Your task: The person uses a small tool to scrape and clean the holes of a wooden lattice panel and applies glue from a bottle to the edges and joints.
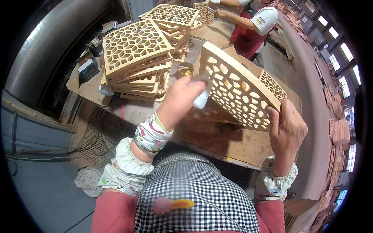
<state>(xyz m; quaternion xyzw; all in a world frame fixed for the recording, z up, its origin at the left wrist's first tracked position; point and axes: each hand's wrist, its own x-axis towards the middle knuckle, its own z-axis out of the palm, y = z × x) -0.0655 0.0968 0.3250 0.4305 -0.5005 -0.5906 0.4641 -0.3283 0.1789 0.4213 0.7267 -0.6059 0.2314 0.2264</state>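
Observation:
A wooden panel (241, 72) with many rounded cut-out holes is held up at a slant above the workbench. My right hand (287, 130) grips its near right corner, with the thumb on the holed face and the fingers over the thick edge. My left hand (179, 97) is closed around a small whitish piece (201, 97), close to the panel's left side; blur hides just what the piece is. Both forearms wear patterned sleeve covers.
Stacked lattice panels (138, 46) stand at the left of the bench (244, 149), with another pile (171, 14) behind. A dark box (88, 69) sits beside the stack. Another panel (274, 84) lies beyond mine. A co-worker in a red apron (244, 33) handles a panel at the far side.

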